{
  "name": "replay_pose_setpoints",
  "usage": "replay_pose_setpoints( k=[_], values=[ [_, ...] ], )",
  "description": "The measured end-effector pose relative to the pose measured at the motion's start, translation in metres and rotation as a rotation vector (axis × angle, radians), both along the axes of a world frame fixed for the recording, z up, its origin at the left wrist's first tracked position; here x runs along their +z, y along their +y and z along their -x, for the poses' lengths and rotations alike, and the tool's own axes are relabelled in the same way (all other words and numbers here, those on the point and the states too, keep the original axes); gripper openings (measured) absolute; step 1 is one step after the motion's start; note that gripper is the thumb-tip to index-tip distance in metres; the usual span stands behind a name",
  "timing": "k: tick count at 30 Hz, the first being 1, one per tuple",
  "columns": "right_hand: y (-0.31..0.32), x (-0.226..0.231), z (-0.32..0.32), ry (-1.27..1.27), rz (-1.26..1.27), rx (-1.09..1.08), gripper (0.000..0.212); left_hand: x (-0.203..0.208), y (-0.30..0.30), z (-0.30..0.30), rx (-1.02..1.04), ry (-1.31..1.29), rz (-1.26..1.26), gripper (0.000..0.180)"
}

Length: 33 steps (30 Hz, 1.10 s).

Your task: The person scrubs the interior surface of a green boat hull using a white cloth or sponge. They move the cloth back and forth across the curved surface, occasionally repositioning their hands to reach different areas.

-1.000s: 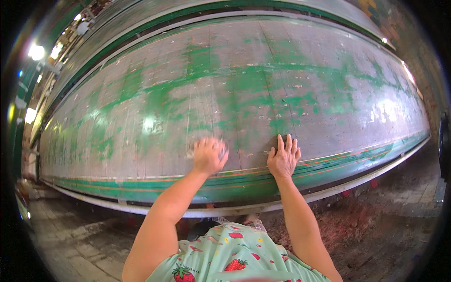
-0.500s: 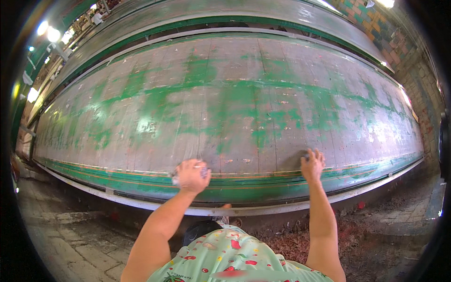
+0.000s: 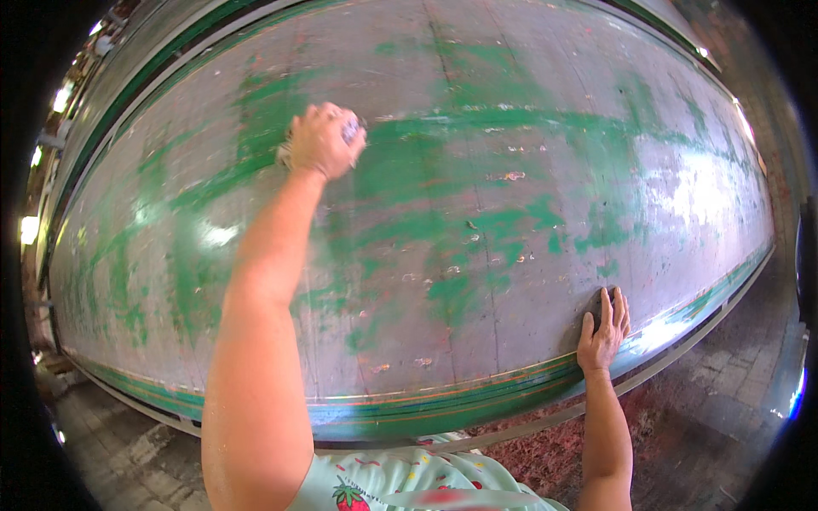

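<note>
A long table [image 3: 409, 315] with a worn grey and green surface fills the view. My left hand [image 3: 328, 140] is stretched far across it and closed round a crumpled pale rag [image 3: 352, 129]. The rag pokes out on both sides of the hand and lies against a green patch. Close to the front edge, my right hand [image 3: 603, 330] rests flat on the surface, fingers stretched and holding nothing.
The table's front rail [image 3: 477, 441] runs between my body and the surface. Beyond the far edge stands another long table [image 3: 145, 85]. Reddish debris [image 3: 545, 447] lies on the ground below the front edge, with paving [image 3: 141, 451] at the left.
My left hand has pushed the rag from near the front edge to far across the table. My right hand has shifted slightly right and its fingers have straightened. The view has tilted.
</note>
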State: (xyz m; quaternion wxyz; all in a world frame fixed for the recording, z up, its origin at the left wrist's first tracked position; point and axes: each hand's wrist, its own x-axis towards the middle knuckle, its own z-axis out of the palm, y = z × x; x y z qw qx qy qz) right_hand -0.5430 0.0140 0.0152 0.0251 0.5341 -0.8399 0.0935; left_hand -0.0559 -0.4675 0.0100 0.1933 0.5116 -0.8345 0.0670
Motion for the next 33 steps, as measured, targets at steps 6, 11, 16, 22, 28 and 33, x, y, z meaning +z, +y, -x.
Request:
replay_pose_setpoints(
  k=[6,11,16,22,28,33],
  values=[
    [0.001,0.001,-0.002,0.004,0.005,0.004,0.067,0.002,-0.060,0.023,0.343,-0.086,-0.059,0.043],
    [-0.001,0.002,-0.005,0.004,0.017,0.007,0.067,0.010,0.018,0.051,0.507,-0.131,-0.168,0.049],
    [0.000,-0.003,-0.001,0.027,0.030,0.011,0.065,0.001,0.215,0.076,0.022,0.043,0.096,0.033],
    [0.006,-0.009,0.004,-0.018,0.039,0.044,0.065,0.010,0.452,0.004,-0.226,0.145,-0.069,0.025],
    [0.023,0.005,0.053,-0.167,-0.031,0.302,0.068,0.028,0.517,-0.133,0.736,-0.131,-0.146,0.029],
    [0.022,0.016,0.141,-0.023,-0.015,0.220,0.067,0.018,0.493,-0.029,0.768,-0.063,-0.174,0.037]
  ],
)
